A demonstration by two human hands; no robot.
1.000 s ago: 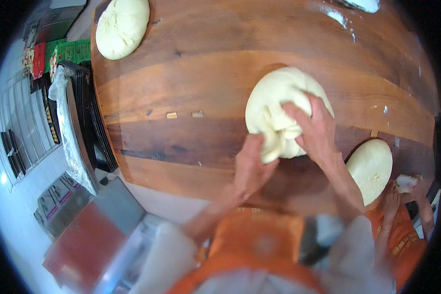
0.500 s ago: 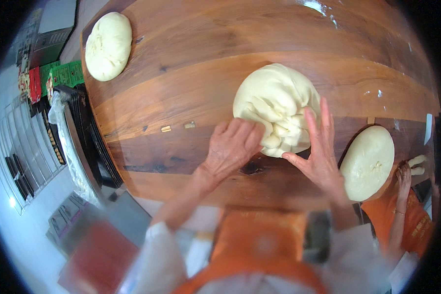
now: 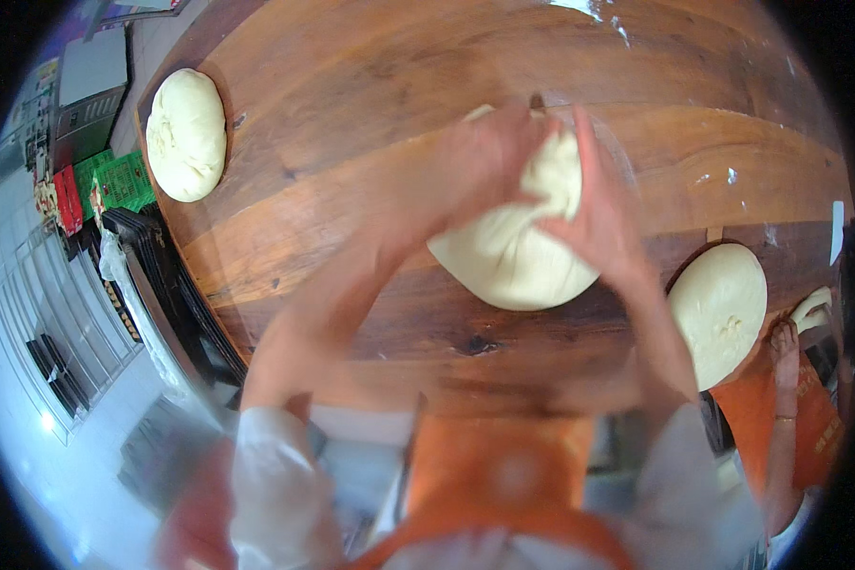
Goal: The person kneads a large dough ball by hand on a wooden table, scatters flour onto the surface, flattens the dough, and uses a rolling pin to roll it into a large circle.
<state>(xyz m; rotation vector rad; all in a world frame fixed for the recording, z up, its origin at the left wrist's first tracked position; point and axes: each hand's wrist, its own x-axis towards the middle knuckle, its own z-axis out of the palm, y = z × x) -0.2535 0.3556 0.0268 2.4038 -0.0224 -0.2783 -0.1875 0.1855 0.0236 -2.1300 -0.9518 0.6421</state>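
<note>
A large pale lump of dough (image 3: 518, 266) lies on the wooden table in front of me, smooth at its near side and creased toward the middle. My left hand (image 3: 494, 157) is over its far left part; motion smears the fingers, and the hand hides that part of the dough. Along the dough's right side rests my right hand (image 3: 598, 214), open, with fingers stretched away from me and the thumb apart, lying against the dough's top.
Another dough lump (image 3: 187, 135) sits at the table's far left corner, and a third (image 3: 720, 309) at the right. Beyond it, a co-worker's hand (image 3: 785, 347) touches a smaller dough piece (image 3: 812, 310). Dark stacked trays (image 3: 157, 261) stand by the wooden table's (image 3: 304, 237) left edge.
My left hand has moved from the dough's near left side to its far part. The dough's folded face has turned away, and a smoother side faces me. My right hand has shifted slightly away and left.
</note>
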